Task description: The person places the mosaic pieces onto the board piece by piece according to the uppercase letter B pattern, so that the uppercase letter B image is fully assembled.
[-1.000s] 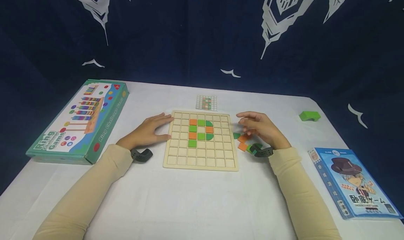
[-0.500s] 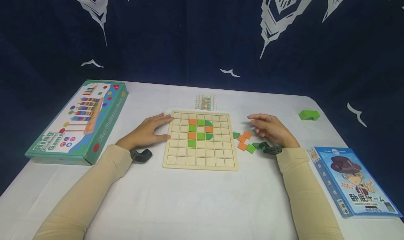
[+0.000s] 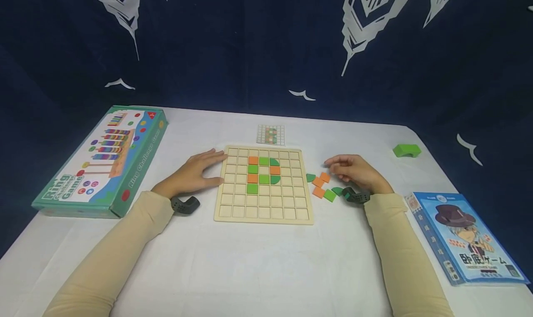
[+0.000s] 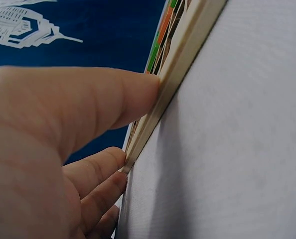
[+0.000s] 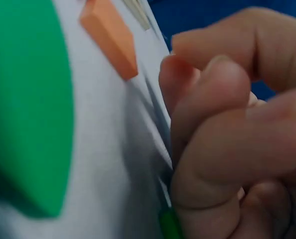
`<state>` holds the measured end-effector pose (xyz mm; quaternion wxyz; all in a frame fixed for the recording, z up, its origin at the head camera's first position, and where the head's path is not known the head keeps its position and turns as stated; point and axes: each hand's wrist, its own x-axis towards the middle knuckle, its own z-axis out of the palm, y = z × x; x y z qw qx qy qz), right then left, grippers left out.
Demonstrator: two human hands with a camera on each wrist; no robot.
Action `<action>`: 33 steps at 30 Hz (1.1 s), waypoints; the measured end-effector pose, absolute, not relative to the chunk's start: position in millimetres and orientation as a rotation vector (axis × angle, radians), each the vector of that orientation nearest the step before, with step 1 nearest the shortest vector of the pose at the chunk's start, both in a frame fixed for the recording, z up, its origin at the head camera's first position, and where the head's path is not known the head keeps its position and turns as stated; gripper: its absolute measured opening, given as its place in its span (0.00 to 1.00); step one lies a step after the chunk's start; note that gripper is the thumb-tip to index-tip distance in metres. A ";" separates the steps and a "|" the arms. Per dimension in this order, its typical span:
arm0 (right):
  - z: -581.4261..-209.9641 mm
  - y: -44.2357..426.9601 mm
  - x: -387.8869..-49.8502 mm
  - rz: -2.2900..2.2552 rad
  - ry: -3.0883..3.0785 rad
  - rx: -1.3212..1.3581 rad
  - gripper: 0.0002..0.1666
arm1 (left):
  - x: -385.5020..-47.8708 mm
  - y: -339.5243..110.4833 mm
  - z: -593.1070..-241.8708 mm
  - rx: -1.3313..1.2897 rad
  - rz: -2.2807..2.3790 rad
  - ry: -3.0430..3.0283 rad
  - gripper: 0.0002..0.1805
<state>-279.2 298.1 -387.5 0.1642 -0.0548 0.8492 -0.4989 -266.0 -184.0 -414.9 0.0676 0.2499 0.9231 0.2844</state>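
Note:
My left hand [image 3: 191, 172] rests at the left edge of the wooden grid board [image 3: 237, 211]. Its thumb and fingertips touch the rim, as the left wrist view also shows [image 4: 93, 104]. Orange, light green and dark green tiles [image 3: 264, 179] lie in the board's upper middle cells. Right of the board, my right hand [image 3: 358, 171] is held low beside loose tiles, its fingers loosely bent with nothing seen between them. An orange tile [image 3: 325, 177] lies just below its fingertips. In the right wrist view a dark green rounded tile [image 5: 28, 99] looms close to the camera.
A small pattern card [image 3: 270, 134] lies behind the board. A green boxed ring game [image 3: 104, 159] stands at left, a blue game box [image 3: 468, 238] at right. Back right is a green arched block [image 3: 406, 150]. A dark blue curtain [image 3: 208, 53] hangs behind the table.
My right hand has drawn back to the right from the board's edge, uncovering the loose tiles, then dipped slightly lower. My left hand stays at the board's left edge.

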 end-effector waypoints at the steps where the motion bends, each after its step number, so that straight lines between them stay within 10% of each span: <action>1: -387.4 297.5 -279.4 -1.390 2.436 -0.171 0.22 | -265.9 -184.2 -414.6 0.756 0.857 2.783 0.43; 33: -387.0 291.0 -278.2 -1.285 2.479 -0.222 0.24 | -265.7 -183.4 -415.8 0.748 0.866 2.781 0.42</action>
